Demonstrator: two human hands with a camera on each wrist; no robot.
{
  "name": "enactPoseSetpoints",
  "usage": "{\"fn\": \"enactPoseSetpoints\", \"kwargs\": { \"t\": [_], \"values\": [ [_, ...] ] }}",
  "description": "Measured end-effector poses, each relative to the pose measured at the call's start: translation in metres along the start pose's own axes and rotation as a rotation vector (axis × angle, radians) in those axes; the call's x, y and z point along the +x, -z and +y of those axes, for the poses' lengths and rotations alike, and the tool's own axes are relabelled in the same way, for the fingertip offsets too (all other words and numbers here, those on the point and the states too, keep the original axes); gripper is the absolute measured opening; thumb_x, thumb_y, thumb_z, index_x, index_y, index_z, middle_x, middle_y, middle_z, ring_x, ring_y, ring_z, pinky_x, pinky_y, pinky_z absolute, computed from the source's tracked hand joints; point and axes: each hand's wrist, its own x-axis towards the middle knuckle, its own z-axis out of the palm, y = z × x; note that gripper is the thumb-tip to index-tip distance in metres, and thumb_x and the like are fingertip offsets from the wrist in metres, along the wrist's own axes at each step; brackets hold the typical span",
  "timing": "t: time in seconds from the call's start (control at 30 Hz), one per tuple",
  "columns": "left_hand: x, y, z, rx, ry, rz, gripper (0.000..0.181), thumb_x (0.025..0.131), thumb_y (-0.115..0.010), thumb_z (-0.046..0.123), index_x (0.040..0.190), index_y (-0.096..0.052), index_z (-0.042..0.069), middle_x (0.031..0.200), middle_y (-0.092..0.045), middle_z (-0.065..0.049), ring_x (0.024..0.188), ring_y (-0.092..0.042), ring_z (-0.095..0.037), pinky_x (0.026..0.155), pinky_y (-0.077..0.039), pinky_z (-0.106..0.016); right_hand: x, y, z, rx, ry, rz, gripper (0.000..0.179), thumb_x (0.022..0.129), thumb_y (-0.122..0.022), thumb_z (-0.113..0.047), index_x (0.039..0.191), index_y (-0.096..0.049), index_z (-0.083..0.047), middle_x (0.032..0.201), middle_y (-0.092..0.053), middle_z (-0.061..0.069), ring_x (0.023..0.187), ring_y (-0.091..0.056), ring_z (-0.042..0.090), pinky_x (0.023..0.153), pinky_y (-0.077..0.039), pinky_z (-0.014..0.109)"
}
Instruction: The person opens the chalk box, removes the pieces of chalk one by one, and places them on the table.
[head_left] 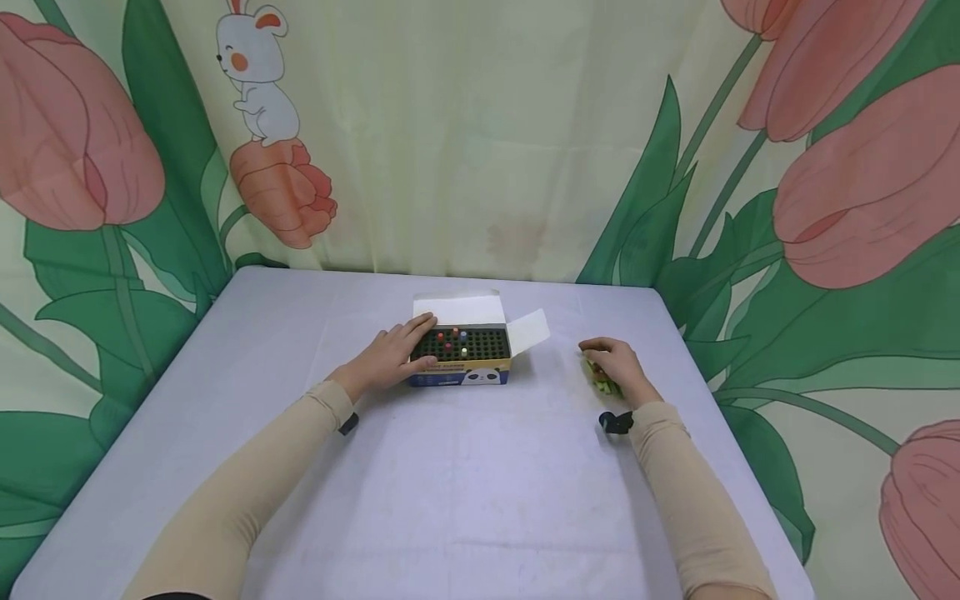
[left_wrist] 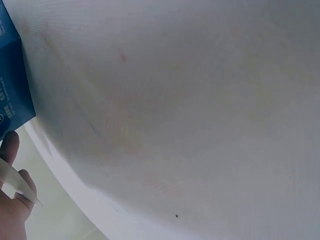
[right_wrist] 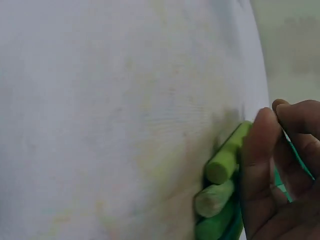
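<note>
A blue and yellow box with a panda printed on its front stands on the table, lid raised. Inside is a dark grid of holes with several coloured stick ends, including a red chalk and a blue one. My left hand rests its extended fingers on the box's left side; a white flap crosses the fingers in the left wrist view. To the right, my right hand is over a pile of green chalks, thumb beside the top one. Whether its fingertips pinch anything is hidden.
The box's white lid stands up at the back and a side flap sticks out right. A white cloth covers the table. Behind it hangs a curtain printed with tulips and a rabbit.
</note>
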Motion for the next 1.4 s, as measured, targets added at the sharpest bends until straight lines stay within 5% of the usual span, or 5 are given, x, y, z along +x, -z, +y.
{"fn": "enactPoseSetpoints", "kwargs": {
  "t": [0.33, 0.63, 0.8, 1.1, 1.4],
  "values": [
    [0.001, -0.001, -0.005, 0.030, -0.038, 0.016, 0.081, 0.105, -0.044, 0.063, 0.168, -0.016, 0.022, 0.174, -0.018, -0.003, 0.138, -0.047, -0.039, 0.109, -0.035, -0.066, 0.000, 0.009, -0.031, 0.168, 0.117, -0.026, 0.045, 0.110, -0.049, -0.024, 0.148, -0.051, 0.000, 0.149, -0.050, 0.023, 0.118, -0.062, 0.028, 0.096, -0.057, 0.032],
    [0.001, 0.000, -0.004, 0.028, -0.049, 0.018, 0.083, 0.104, -0.043, 0.065, 0.168, -0.016, 0.020, 0.174, -0.019, -0.005, 0.139, -0.047, -0.039, 0.109, -0.034, -0.069, -0.007, 0.007, -0.087, 0.327, 0.216, 0.123, 0.047, 0.110, -0.052, -0.028, 0.151, -0.049, -0.005, 0.142, -0.054, 0.021, 0.114, -0.065, 0.025, 0.088, -0.059, 0.026],
    [0.000, 0.001, -0.003, 0.025, -0.045, 0.013, 0.082, 0.105, -0.043, 0.064, 0.168, -0.017, 0.020, 0.174, -0.018, -0.005, 0.140, -0.045, -0.041, 0.112, -0.030, -0.072, -0.007, 0.003, -0.122, 0.499, 0.312, 0.181, 0.041, 0.107, -0.057, -0.026, 0.144, -0.056, -0.006, 0.120, -0.058, 0.008, 0.102, -0.066, 0.020, 0.081, -0.059, 0.024],
    [-0.001, 0.000, -0.005, 0.014, -0.032, 0.013, 0.081, 0.105, -0.045, 0.063, 0.168, -0.017, 0.022, 0.174, -0.018, -0.002, 0.142, -0.044, -0.041, 0.114, -0.027, -0.073, -0.016, -0.026, -0.179, 0.609, 0.427, 0.177, 0.031, 0.106, -0.061, -0.024, 0.132, -0.063, -0.007, 0.108, -0.061, 0.003, 0.096, -0.068, 0.023, 0.076, -0.061, 0.026],
    [0.000, 0.002, -0.003, 0.019, -0.038, 0.003, 0.080, 0.105, -0.045, 0.061, 0.168, -0.016, 0.021, 0.174, -0.017, -0.003, 0.141, -0.045, -0.040, 0.113, -0.031, -0.069, -0.016, -0.069, -0.189, 0.599, 0.429, 0.066, 0.035, 0.106, -0.063, -0.025, 0.135, -0.062, -0.006, 0.109, -0.061, 0.004, 0.092, -0.066, 0.020, 0.076, -0.062, 0.031]
  ]
}}
